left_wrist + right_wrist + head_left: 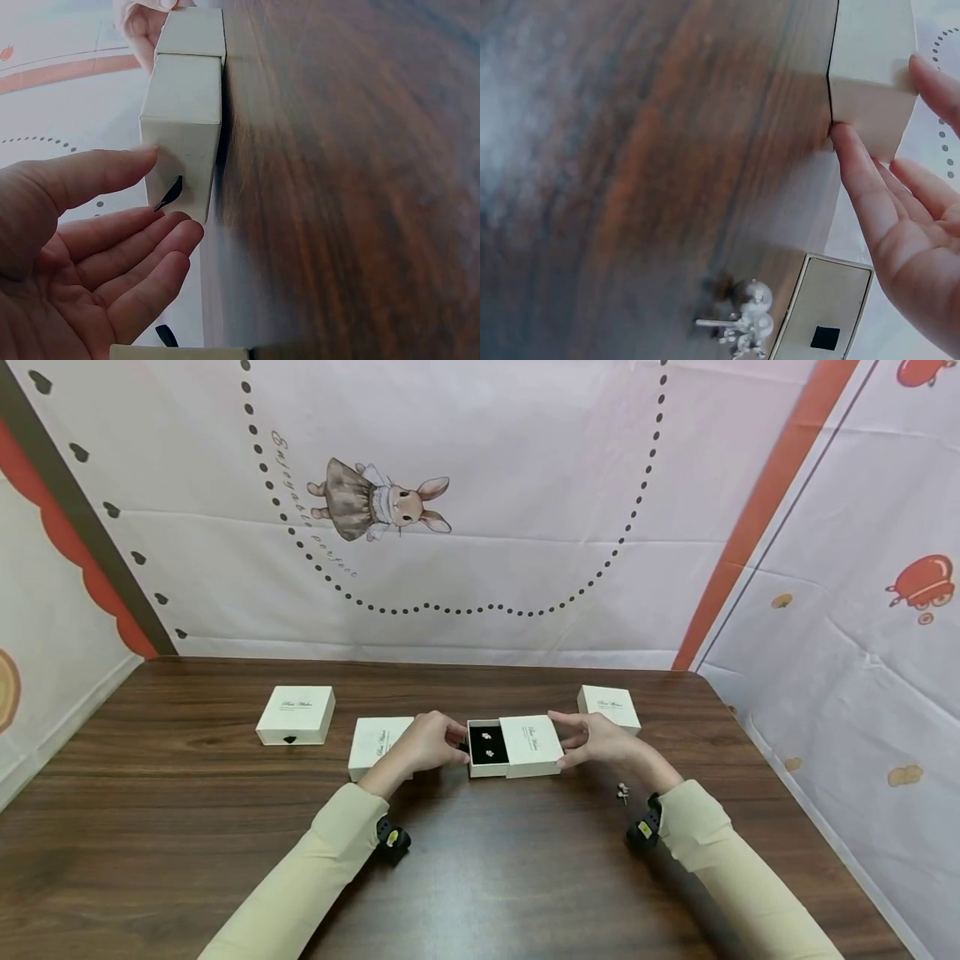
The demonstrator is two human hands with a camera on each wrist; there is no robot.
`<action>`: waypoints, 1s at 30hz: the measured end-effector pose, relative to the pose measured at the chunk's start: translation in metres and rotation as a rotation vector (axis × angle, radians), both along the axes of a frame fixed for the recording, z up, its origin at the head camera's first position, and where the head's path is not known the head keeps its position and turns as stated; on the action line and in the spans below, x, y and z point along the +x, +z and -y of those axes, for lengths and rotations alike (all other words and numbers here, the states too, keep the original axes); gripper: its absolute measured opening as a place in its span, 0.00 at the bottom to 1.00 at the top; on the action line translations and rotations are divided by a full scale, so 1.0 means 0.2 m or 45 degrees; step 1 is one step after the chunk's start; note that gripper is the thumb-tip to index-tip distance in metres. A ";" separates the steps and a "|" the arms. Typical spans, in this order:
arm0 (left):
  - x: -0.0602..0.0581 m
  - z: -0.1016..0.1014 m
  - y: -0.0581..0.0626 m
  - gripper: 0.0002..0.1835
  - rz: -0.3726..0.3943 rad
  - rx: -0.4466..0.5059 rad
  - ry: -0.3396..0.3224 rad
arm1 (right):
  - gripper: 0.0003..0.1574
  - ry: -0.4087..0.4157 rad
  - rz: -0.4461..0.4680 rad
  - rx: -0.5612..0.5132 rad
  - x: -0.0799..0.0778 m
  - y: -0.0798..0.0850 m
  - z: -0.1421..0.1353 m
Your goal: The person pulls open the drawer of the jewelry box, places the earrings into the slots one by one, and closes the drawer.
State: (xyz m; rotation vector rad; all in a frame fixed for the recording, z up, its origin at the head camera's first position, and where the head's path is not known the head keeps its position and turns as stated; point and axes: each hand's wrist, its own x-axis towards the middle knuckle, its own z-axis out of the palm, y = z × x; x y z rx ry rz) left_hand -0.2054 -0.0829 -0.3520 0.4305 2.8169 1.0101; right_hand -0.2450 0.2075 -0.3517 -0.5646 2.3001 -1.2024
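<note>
Between my hands, a white jewelry box [531, 745] lies on the table with its drawer [489, 768] partly out toward the left. Two small earrings [488, 744] sit on the black pad inside. My left hand [429, 743] is at the drawer's outer end, thumb tip at the end face and extended fingers by the black ribbon tab [171, 193]. At the opposite end, my right hand [600, 742] touches the box sleeve [874, 112] with spread, fairly straight fingers. Loose earrings [622, 792] with round beads lie on the table beside my right wrist.
A white box [296, 714] with a black tab stands at the left. Another box [371, 743] is partly behind my left hand, and a third [609, 706] stands behind my right hand. A printed cloth [480, 568] hangs along the back of the wooden table [517, 868].
</note>
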 end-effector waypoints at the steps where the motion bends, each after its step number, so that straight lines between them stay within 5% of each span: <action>1: 0.00 0.00 0.00 0.21 0.002 0.003 0.001 | 0.54 0.006 -0.006 0.001 0.00 0.00 0.00; 30: -0.03 -0.05 -0.01 0.19 0.002 0.019 0.000 | 0.52 -0.096 -0.014 -0.041 0.03 0.01 0.05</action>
